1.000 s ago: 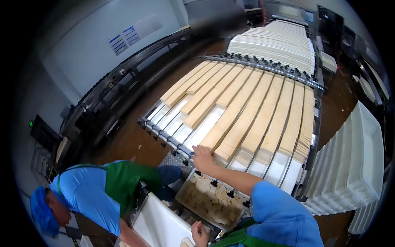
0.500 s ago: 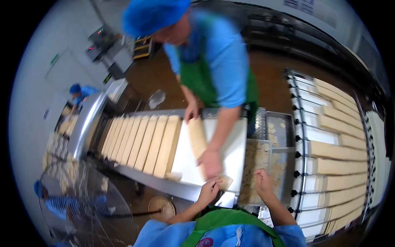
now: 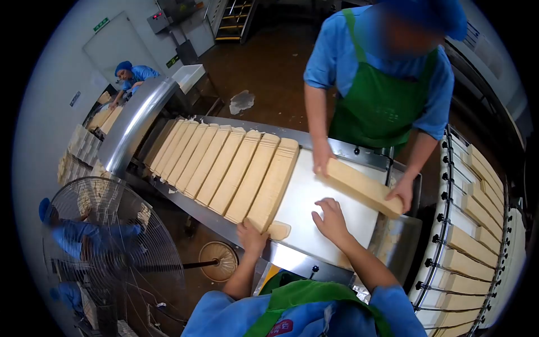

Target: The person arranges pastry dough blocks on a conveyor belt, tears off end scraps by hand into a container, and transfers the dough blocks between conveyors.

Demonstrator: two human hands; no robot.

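My left hand [image 3: 252,236] touches the near end of the last long pale block [image 3: 274,182] in a row on the conveyor, its fingers curled against that end. A thin pale slice [image 3: 279,230] lies just right of it. My right hand [image 3: 331,220] is over the white belt [image 3: 303,196], fingers spread, holding nothing. Across the belt a co-worker in a green apron [image 3: 379,101] holds another long block [image 3: 359,186] by both ends, tilted across the belt's right end.
On the right is a rack [image 3: 446,213] with rows of blocks. A bin [image 3: 401,241] stands beyond the belt's right end. A large fan [image 3: 120,247] is at lower left, a metal hood [image 3: 135,126] over the conveyor's far end. Other people work at the left.
The view has swung left to the conveyor. My left hand has moved from the slice to the last block in the row; my right hand has opened over the belt. The co-worker has lifted a block.
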